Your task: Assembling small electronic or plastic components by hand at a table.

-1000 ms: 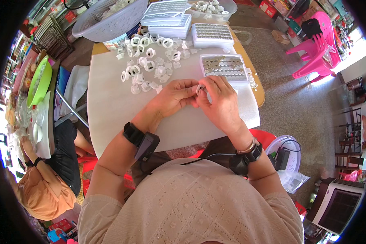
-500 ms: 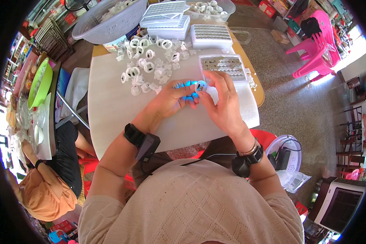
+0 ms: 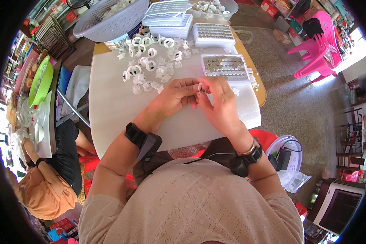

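Over the middle of the white table [image 3: 122,114], my two hands meet around a small round white plastic piece [image 3: 200,87]. My left hand [image 3: 175,96] pinches it from the left, its fingers partly hidden. From the right, my right hand [image 3: 219,99] closes thumb and fingers on its edge. Just beyond my right hand stands a clear tray [image 3: 239,81] holding rows of round silvery discs like button cells. Ahead and to the left lies a loose pile of similar white ring-shaped pieces [image 3: 150,65], some with dark slots.
Stacked disc trays [image 3: 214,38] and empty-looking clear trays [image 3: 171,27] stand at the back. A grey basket [image 3: 110,24] and a clear tub [image 3: 227,14] hold more white parts. At left, a person in orange [image 3: 49,191] sits by a table with a green basin [image 3: 40,83].
The blue glow at my left fingers is gone. My right hand has closed in on the small white piece, now seen more edge-on. The view has shifted slightly.
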A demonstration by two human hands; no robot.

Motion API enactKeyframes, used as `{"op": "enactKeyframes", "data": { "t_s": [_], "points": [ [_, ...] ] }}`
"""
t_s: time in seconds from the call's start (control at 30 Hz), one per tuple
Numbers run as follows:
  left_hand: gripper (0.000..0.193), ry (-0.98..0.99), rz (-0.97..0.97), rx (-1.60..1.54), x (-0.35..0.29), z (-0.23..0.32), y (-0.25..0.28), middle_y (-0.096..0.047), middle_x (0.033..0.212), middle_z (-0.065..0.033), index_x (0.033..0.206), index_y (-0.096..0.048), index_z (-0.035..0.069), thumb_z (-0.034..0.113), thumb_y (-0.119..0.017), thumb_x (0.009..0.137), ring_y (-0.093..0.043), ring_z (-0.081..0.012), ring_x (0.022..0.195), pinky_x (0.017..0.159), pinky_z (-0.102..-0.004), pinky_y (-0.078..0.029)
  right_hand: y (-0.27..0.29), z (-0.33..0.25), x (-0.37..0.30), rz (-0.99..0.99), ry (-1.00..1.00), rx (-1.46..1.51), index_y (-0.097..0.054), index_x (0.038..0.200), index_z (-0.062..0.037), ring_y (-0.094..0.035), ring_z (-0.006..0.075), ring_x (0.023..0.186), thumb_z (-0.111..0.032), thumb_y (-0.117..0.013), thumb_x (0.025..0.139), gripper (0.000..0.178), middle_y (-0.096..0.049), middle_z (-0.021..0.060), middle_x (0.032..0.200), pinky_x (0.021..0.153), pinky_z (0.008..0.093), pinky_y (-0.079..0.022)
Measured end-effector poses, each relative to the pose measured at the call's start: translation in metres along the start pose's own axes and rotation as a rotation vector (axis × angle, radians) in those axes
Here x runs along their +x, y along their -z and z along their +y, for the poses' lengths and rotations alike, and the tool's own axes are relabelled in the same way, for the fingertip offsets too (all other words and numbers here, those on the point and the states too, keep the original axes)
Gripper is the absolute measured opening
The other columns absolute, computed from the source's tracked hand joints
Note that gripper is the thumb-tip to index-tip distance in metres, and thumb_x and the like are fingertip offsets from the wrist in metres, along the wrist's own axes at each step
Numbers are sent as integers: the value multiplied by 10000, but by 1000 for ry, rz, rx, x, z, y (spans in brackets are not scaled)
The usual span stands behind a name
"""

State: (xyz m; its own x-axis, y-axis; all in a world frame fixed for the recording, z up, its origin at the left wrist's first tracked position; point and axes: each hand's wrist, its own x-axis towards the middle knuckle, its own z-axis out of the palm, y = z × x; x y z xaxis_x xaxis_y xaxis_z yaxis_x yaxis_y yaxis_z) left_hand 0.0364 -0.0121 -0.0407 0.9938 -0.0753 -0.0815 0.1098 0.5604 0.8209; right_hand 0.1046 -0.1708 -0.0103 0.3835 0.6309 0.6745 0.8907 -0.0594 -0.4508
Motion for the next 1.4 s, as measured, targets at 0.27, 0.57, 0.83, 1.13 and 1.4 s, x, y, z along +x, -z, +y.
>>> {"op": "enactKeyframes", "data": {
  "t_s": [0.27, 0.57, 0.83, 1.13, 1.4],
  "points": [
    [350, 34, -177, -21, -5, 8, 8, -620, 881, -39, 1172, -560, 1, 282, -498, 973, -601, -117, 733, 585, -256, -490, 12, 10, 0, -98, -366, 435, -593, 1014, 7, -572, 135, 615, -35, -630, 844, 179, -610, 86, 806, 528, 260, -460],
    [346, -168, 49, 177, -13, 10, -12, -632, 975, -28, 1232, -553, 18, 226, -540, 955, -591, -111, 838, 695, -265, -495, 28, -4, 9, 22, -787, 794, -561, 982, 27, -526, 72, 559, -87, -616, 864, 173, -605, 39, 736, 488, 216, -433],
    [225, -363, 134, -159, -14, 20, 10, -630, 915, -80, 1020, -597, 3, 208, -527, 962, -580, -126, 750, 647, -230, -482, 74, 16, 2, 144, -655, 506, -605, 936, 9, -519, 64, 583, -86, -571, 885, 113, -617, 32, 752, 528, 209, -435],
    [173, -506, 344, -112, -53, 58, 1, -637, 894, -103, 980, -589, 25, 188, -539, 949, -609, -161, 745, 673, -278, -499, -3, -25, 4, -153, -325, 269, -641, 881, -15, -625, 285, 741, -53, -615, 799, 94, -636, 142, 804, 692, 345, -503],
    [194, -395, 397, -92, -77, 40, 10, -645, 899, -89, 1006, -592, 34, 213, -569, 935, -615, -159, 744, 663, -272, -495, -66, -8, 7, -230, -40, -142, -665, 854, -31, -571, 319, 896, -48, -618, 758, 109, -605, 134, 902, 753, 409, -488]
  ]
}}
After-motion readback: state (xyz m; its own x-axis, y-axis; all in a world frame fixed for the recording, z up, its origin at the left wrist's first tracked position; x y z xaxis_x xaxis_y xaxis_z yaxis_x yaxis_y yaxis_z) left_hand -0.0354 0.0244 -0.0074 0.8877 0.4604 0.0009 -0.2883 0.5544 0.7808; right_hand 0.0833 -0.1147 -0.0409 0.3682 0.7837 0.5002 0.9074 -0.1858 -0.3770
